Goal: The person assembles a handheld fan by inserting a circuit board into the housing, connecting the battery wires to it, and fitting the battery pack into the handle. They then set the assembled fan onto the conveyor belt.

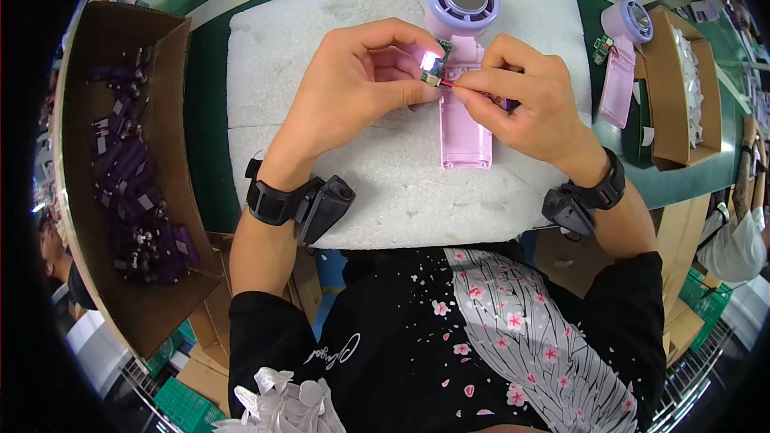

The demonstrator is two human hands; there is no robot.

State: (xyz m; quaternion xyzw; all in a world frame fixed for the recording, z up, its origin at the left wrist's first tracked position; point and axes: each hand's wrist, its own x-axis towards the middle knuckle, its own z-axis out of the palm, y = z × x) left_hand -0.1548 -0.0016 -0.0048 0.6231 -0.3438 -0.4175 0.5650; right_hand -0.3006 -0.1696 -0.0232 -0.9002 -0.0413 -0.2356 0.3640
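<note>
My left hand (pixel 345 80) pinches a small green circuit board (pixel 433 64) between thumb and fingers; a bright white light glows on it. My right hand (pixel 533 96) has thumb and forefinger closed on a thin red wire (pixel 447 83) that meets the board's lower edge. Under both hands lies an opened handheld fan: a pink handle shell (pixel 465 140) pointing toward me and a round lilac fan head (pixel 463 4) at its far end. A bit of a dark purple part (pixel 507 103) shows beneath my right fingers, mostly hidden.
A white foam pad (pixel 321 184) lies under the work. On the left, a cardboard box (pixel 132 20) holds several purple cylindrical parts (pixel 132 176). At right lie another pink-lilac fan (pixel 618 88) with a loose board and a box (pixel 706 80) of white pieces.
</note>
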